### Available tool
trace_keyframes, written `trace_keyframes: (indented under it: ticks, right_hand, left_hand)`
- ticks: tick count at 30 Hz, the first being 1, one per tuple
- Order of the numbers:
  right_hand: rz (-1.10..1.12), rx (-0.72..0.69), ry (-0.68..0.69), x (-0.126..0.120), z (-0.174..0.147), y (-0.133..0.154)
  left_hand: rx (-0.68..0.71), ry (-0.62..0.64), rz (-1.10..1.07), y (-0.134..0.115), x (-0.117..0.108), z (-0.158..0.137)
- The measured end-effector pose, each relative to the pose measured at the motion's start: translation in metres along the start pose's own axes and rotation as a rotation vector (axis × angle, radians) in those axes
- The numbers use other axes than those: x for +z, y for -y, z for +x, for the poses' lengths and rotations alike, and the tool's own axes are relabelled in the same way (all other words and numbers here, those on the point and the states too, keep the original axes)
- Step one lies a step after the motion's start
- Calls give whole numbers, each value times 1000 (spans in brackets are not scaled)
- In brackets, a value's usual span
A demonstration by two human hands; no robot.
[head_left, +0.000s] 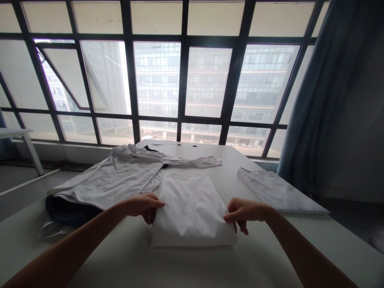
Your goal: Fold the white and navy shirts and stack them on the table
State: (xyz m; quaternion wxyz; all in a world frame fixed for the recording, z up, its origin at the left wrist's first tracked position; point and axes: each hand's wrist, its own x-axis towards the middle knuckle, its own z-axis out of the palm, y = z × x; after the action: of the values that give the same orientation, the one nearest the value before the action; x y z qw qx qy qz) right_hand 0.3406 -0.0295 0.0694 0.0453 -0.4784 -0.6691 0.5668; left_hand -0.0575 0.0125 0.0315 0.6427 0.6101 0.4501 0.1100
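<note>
Tally by kind: four pairs, three singles, one count uncertain.
Hands, two: left hand [145, 207], right hand [247, 212]. Folded white cloths, two: central cloth [192, 208], outer cloth [279, 190]. Tables, two: main table [264, 242], side table [12, 131]. Round holes in main tabletop, two: left hole [179, 144], right hole [195, 146]. Loose white pile [117, 172], one; pieces within it not countable. Tilted-open window pane [64, 72], one. Blue curtain [312, 120] at right, one. Dark cloth [69, 212]: several patches, number of items cannot be told.
</note>
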Motion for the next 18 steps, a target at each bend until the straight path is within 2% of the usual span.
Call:
trace_keyframes:
  ticks: [3,7,9,13,18]
  right_hand:
    - [-29,90,78,3,7,-7]
    - [-72,141,138,5,13,-11]
    - [-85,155,176,5,12,-10]
    - [-115,145,256,2,7,-7]
    - [-134,173,303,1,12,-12]
  left_hand:
    - [-78,-25,105,6,1,2]
    - [-115,24,181,10,5,1]
    - [-129,90,225,9,6,-2]
    - [-111,328,285,5,6,-10]
    - [-75,405,292,6,10,-10]
